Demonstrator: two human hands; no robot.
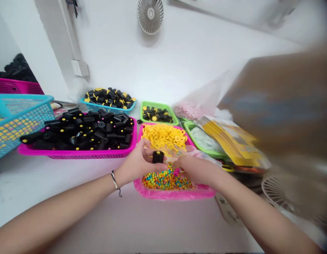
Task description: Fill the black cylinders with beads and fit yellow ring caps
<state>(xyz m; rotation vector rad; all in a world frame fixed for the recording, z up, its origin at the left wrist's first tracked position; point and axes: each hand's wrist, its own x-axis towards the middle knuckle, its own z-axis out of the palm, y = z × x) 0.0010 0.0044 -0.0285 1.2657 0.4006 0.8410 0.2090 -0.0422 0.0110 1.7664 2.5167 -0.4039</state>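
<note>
My left hand (138, 160) grips a short black cylinder (158, 157) with a yellow dot on top, above the front pink basket. My right hand (191, 169) is beside it, its fingers closed round a small bright pink piece (176, 172) just over the beads. Small multicoloured beads (163, 180) lie in the plastic-lined pink basket (153, 193) under both hands. Directly behind them are many yellow ring-shaped pieces (166, 135), partly hidden by clear plastic.
A wide magenta basket (86, 153) heaped with black parts stands left. Blue (108, 107) and green (159, 104) baskets are behind. Yellow packages (232, 141), a fan (277, 192) and a brown box (282, 106) stand right; a large blue basket (23, 120) is far left.
</note>
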